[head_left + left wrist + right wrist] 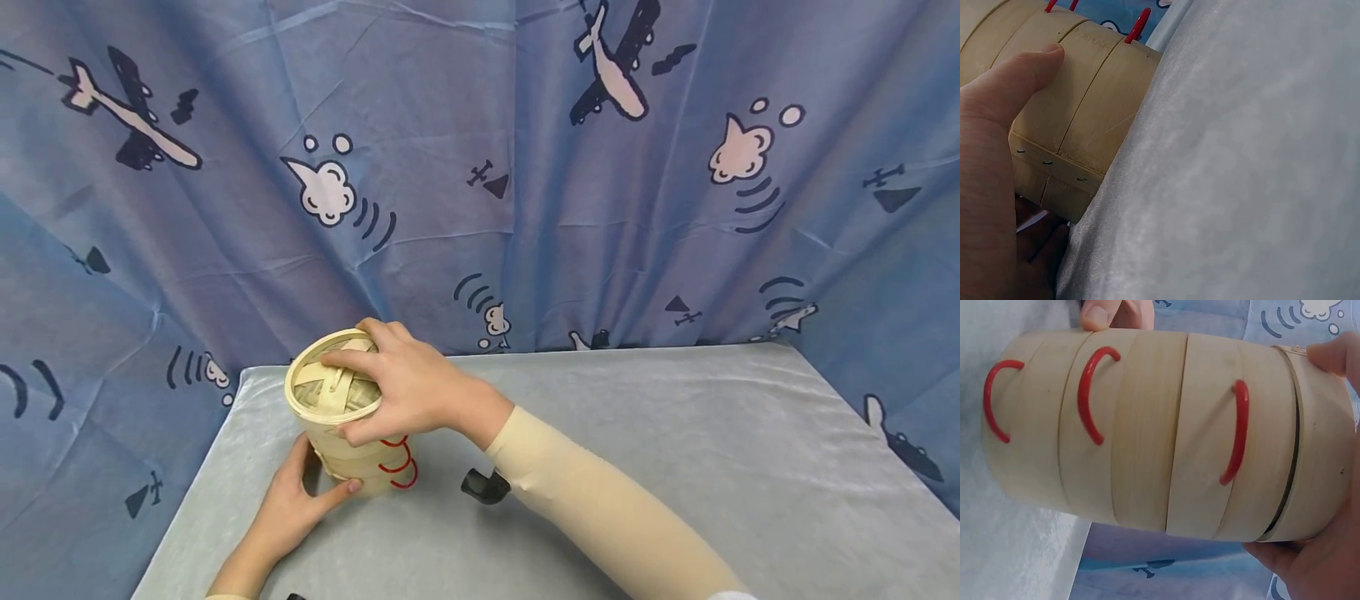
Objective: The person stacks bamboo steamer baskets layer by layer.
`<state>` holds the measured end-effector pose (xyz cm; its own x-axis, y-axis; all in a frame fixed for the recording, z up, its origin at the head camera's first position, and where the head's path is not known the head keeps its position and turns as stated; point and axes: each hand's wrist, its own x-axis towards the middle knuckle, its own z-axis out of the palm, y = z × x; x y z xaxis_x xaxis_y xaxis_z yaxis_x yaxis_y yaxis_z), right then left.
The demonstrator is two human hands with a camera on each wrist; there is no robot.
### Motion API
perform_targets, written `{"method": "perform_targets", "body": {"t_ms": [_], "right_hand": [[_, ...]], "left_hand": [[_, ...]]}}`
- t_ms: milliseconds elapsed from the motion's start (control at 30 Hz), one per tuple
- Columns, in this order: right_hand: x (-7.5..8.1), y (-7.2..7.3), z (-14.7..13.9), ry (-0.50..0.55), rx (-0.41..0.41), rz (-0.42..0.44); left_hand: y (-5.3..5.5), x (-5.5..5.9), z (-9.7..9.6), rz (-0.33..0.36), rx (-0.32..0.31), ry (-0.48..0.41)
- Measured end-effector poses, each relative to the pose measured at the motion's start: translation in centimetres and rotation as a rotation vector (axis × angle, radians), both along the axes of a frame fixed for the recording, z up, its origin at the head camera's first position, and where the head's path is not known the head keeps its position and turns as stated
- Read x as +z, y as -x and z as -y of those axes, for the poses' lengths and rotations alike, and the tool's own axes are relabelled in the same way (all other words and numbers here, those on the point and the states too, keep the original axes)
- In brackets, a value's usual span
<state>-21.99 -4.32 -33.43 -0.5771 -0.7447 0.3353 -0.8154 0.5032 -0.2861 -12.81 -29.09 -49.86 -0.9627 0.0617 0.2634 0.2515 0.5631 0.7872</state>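
A stack of round bamboo steamer baskets (367,462) stands upright near the table's far left corner. Red loop handles (1242,432) stick out from its side, one above another. On top sits a lid (318,392) with a woven centre. My right hand (423,383) grips this lid from above, fingers over the top and thumb at the near side. A thin dark gap shows along the lid's lower edge in the right wrist view. Low on the stack, my left hand (288,500) holds the baskets from the left, its thumb (1038,65) along the front wall.
Pale grey cloth covers the table (637,442). Behind it and at both sides hangs a blue curtain (427,192) printed with planes and clouds. A black wrist-worn piece (486,487) juts from below the right sleeve (600,492).
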Motion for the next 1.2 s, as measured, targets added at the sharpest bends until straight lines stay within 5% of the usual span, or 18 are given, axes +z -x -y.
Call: {"method": "perform_targets", "body": {"t_ms": [700,1200], "right_hand": [[0.6,-0.2,0.3,-0.042,-0.001,0.075],[0.3,-0.8,-2.6,0.023,-0.036,0.084]], "left_hand": [[-0.3,0.4,-0.3,0.017,-0.012,-0.024],[-0.9,-0.1,0.2,-0.147,-0.063,-0.139]]}}
